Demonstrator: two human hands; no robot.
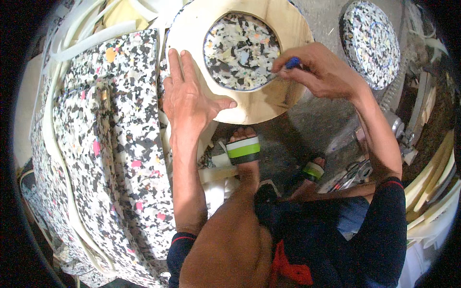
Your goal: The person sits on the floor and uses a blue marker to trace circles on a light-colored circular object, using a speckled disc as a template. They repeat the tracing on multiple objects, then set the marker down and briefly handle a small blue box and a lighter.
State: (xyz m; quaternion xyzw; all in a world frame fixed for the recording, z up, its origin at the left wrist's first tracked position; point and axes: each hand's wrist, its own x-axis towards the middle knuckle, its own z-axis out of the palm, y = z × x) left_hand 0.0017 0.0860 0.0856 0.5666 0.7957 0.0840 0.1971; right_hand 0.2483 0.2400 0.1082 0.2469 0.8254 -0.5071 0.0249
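Note:
A flat wooden ring (248, 106) lies over speckled rebonded foam (241, 54), which shows through its round opening and at parts of its outer rim. My left hand (189, 93) rests spread on the ring's left side, two fingertips near its outer edge and the thumb at its lower part. Between the fingers of my right hand (313, 72) is a pen with a blue end (292, 63), held at the right edge of the opening; its tip is hidden. A blue line runs along the opening's edge on the foam.
Stacked speckled foam slabs (137, 144) fill the left, with pale foam strips (57, 140) across them. A round foam disc (374, 45) with blue marks lies at the upper right. More foam strips (432, 187) are at the right edge. My sandalled foot (243, 147) is below the ring.

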